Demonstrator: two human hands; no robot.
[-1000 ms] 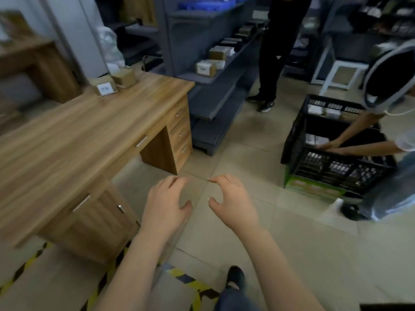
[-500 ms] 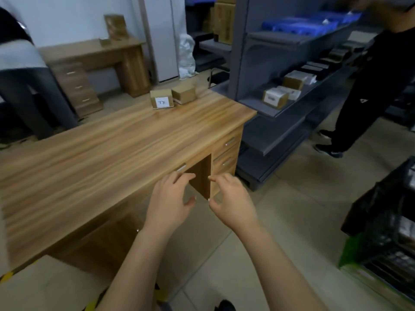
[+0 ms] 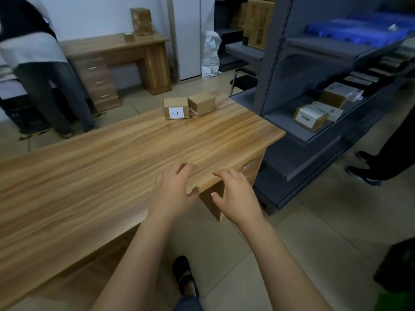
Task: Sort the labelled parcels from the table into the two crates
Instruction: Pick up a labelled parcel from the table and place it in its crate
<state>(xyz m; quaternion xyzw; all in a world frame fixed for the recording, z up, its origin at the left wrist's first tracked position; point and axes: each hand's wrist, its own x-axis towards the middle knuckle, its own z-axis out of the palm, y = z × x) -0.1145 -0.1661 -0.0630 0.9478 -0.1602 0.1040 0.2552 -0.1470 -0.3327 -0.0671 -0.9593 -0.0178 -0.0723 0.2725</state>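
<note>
The person is turning back from the crate (image 3: 396, 264) to the table (image 3: 101, 167), left hand (image 3: 173, 191) and right hand (image 3: 237, 197) empty, fingers loosely spread. The labelled parcel (image 3: 176, 108) and plain parcel (image 3: 202, 103) are waiting side by side at its far edge.

Table (image 3: 112, 167): wood-grain top, smooth, slight sheen. Parcels (image 3: 176, 108): matt brown cardboard, white paper label. Shelving (image 3: 292, 70): grey metal.

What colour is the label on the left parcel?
White, with dark handwriting; the label shows best in the head view.
</note>
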